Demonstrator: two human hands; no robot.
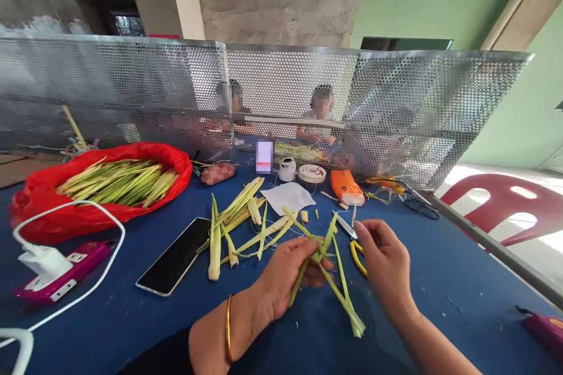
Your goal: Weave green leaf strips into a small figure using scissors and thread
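Observation:
My left hand (292, 269) pinches a green knotted weave of leaf strips (323, 249), its loose ends spreading up, down and to the right. A long pale-green strip (341, 299) hangs from it, folded, towards the table's front. Just right of the weave, my right hand (387, 266) is closed, thumb against fingers. A short pale strip (354, 214) shows by its fingertips; whether they hold it I cannot tell. Yellow-handled scissors (358, 258) lie between the hands, partly behind the right one. Cut leaf pieces (215, 246) lie left of the weave.
A red plastic bag (30, 202) holds many leaf strips at the left. Around lie a phone (176, 258), power strip (83, 261), white paper (288, 198), thread spool (287, 170), tape roll (312, 174) and orange packet (345, 186). People sit behind the perforated metal screen (290, 79).

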